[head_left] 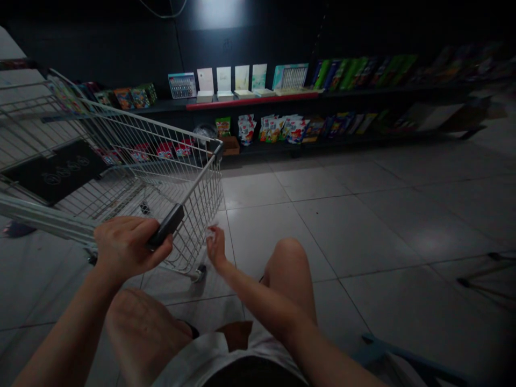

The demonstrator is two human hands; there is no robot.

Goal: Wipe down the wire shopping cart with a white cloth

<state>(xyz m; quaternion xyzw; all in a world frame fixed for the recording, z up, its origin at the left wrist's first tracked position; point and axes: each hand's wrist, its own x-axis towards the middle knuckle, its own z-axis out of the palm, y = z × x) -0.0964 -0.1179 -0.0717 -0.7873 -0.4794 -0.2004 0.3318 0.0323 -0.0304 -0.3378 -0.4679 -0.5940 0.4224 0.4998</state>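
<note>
A white wire shopping cart (161, 156) stands on the tiled floor at the left, its basket holding nothing I can see. My left hand (127, 244) is wrapped round the cart's handle bar, near its dark end grip (167, 224). My right hand (216, 246) hangs free just beside the cart's lower right corner, fingers loosely apart and holding nothing. My bare knees show below, so I am low to the floor.
A dark shelf unit (258, 99) runs along the back wall with books, cards and colourful packets on two levels. A black mat (52, 172) lies behind the cart. Grey floor tiles (363, 215) spread to the right. A dark stand's leg (484, 274) shows at the right.
</note>
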